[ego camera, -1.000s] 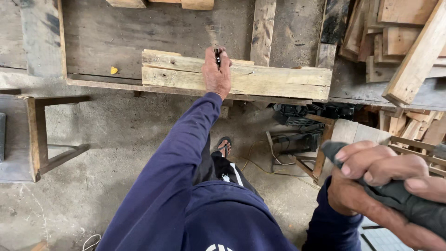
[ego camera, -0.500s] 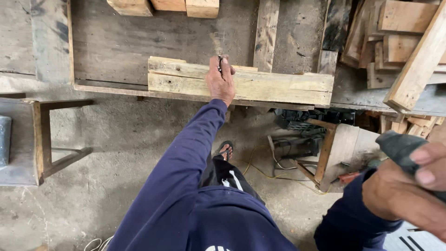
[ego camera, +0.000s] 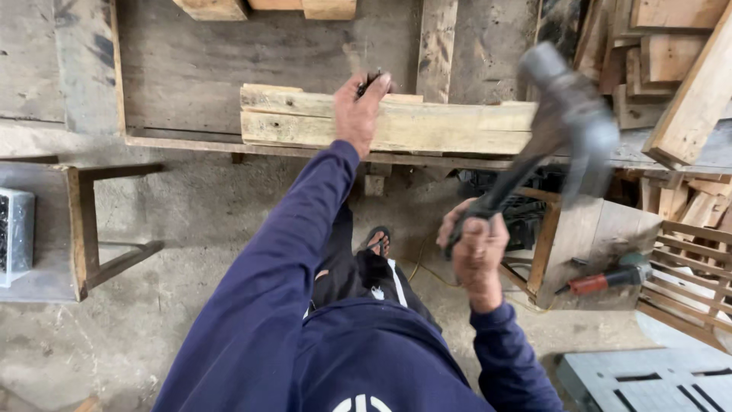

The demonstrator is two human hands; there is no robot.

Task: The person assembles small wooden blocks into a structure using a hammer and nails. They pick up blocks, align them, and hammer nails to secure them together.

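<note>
**Hammer up, nail pinched on the plank**

Nearest you: your right hand (ego camera: 476,248) is clenched round the handle of the hammer (ego camera: 568,114). Half a second ago only the grip end showed at the right edge; now the whole hammer is in view, head raised and blurred, out to the right of the plank and level with it. My read: you're mid-swing, strike not landed.

Further out: your left hand (ego camera: 358,114) hasn't moved, arm stretched forward, palm lying over the plank (ego camera: 427,126), fingertips pinching a small dark nail (ego camera: 371,78) at the plank's top edge. Nail looks upright, too small to be sure.

Hammer head and nail are well apart, nail to the head's left. Plank lies along the front edge of the workbench (ego camera: 191,69). Far right: stacked offcuts (ego camera: 671,53).
</note>
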